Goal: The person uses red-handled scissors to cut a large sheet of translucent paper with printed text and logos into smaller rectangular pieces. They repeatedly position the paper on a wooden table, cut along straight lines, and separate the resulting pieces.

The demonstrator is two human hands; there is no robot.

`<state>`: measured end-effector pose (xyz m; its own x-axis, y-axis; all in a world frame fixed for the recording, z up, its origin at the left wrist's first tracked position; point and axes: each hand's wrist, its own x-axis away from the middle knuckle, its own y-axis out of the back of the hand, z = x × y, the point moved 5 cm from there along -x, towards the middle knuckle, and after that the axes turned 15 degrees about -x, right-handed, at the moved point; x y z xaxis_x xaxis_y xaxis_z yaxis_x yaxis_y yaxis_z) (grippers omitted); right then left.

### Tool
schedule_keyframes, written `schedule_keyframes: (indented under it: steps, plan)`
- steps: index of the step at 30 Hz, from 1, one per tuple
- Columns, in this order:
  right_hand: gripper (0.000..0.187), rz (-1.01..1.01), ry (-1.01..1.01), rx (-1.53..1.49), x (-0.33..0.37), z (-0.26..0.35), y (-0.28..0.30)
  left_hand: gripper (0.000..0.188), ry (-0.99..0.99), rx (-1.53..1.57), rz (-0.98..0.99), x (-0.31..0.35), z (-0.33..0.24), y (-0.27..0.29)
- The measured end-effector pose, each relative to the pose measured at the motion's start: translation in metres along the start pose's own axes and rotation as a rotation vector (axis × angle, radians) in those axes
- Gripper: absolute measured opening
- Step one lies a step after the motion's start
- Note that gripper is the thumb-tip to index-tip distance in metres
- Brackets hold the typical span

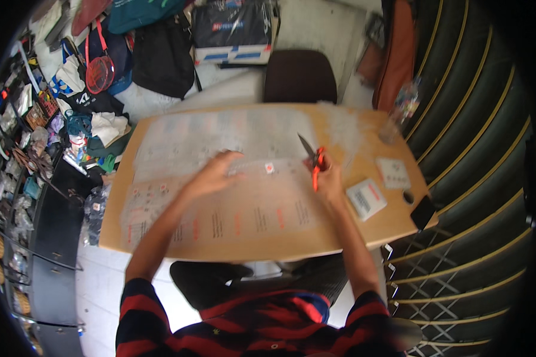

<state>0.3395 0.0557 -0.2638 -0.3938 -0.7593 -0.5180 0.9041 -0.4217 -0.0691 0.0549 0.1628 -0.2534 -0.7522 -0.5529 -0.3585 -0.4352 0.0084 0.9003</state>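
Observation:
A pair of scissors [319,160] with orange-red handles is gripped in my right hand [330,180], the dark blades pointing up and away to the left. My left hand [217,171] hovers over or rests on translucent printed sheeting [235,202], its fingers apart and slightly blurred; I cannot tell whether it touches. This sheeting covers much of the table's near half, with rows of red and dark print. Beyond it lies another translucent sheet [184,134]. Between my hands is a small white square [269,168] with a red mark.
On the right of the wooden table [114,229] lie a white printed stack [366,199], a white card [393,172] and a black object [423,213]. A chair [301,76] stands behind. Bags [164,56] and cluttered shelves flank the left; a folding gate [470,178] flanks the right.

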Motion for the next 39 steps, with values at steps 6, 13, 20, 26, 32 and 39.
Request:
schedule_keyframes:
  steps: [6,13,20,26,32,39]
  plan:
    - [0.015,-0.024,0.052,0.2,-0.002,-0.004,-0.009,0.038,0.053,0.31,-0.401,-0.048,-0.044,-0.075]
    - [0.019,-0.107,0.136,0.306,0.006,-0.017,-0.004,0.016,-0.034,0.218,-0.407,-0.044,-0.059,-0.095]
    - [0.02,-0.023,0.127,0.321,0.012,-0.012,-0.01,0.01,-0.001,0.136,-0.382,-0.042,-0.059,-0.076]
    - [0.023,-0.136,0.109,0.261,0.023,0.002,-0.013,0.008,0.113,0.209,-0.417,-0.036,-0.041,-0.082]
    - [0.026,-0.218,-0.08,0.047,0.03,0.015,0.017,0.01,0.055,0.24,-0.449,-0.044,-0.052,-0.075]
    - [0.078,0.104,-0.202,-0.103,0.114,0.086,0.013,0.011,0.121,0.364,-0.393,-0.046,-0.049,-0.077]
